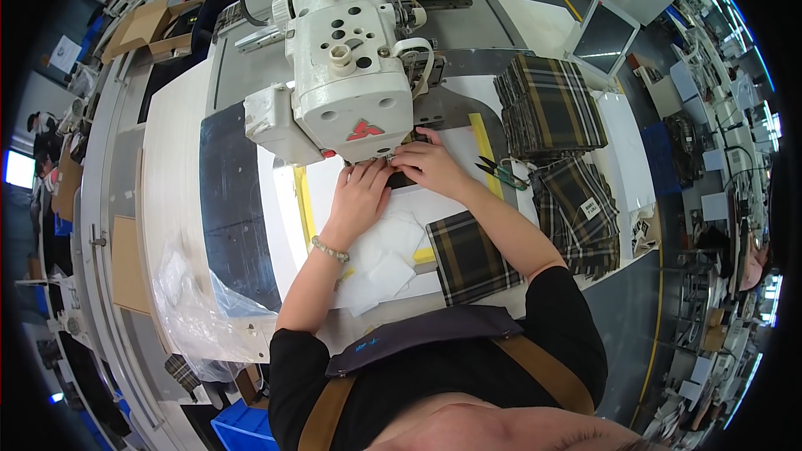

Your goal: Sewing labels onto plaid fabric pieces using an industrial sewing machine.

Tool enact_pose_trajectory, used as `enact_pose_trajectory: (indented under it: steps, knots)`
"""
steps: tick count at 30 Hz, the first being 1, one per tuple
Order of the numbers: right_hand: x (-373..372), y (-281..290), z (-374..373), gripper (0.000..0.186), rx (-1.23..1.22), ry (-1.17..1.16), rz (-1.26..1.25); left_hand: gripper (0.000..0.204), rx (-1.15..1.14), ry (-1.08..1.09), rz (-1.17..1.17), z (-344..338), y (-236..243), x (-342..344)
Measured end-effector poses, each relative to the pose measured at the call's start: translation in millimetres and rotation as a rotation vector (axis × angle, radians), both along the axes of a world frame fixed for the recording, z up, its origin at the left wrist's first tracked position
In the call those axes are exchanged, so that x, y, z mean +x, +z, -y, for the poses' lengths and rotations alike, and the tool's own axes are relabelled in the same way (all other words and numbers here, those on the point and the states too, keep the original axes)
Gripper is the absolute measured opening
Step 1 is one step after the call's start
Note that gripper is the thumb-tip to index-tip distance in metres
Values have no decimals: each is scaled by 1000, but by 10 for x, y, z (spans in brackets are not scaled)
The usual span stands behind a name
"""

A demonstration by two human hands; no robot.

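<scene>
Cloth [401,178] of dark plaid shows between the left hand [364,188] and the right hand [424,167], close under the white machine [351,108] ahead of them. The left hand lies with fingers nearly straight; the right has bent fingers, tips at the cloth. Whether either one grips it, I cannot tell. The step seems to be positioning the cloth; the next move calls, I think, for smooth edges and careful fingers. Right of the left wrist are thin, matte sheets [393,238]; beside the right forearm, a flat woven panel [468,259]; beyond the right hand, green-handled scissors [503,173] and a thick, squared stack [551,108].
</scene>
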State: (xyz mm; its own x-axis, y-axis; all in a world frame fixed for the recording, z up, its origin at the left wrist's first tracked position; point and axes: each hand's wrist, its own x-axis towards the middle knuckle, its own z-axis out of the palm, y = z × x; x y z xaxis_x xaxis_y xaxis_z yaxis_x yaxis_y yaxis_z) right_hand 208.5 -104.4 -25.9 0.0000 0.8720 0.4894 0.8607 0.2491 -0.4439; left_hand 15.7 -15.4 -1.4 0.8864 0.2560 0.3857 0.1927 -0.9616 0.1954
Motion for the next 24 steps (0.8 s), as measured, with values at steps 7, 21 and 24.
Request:
enact_pose_trajectory:
  steps: [7,21,24]
  knots:
    - [9,59,32,11,17,-25,-9,40,-9,33,-14,-12,17,3]
    - [-17,187,108,11,63,-1,253,36,-44,53,-22,-24,14,-6]
    - [-70,236,126,14,65,9,336,37,-69,50,-15,-24,27,-10]
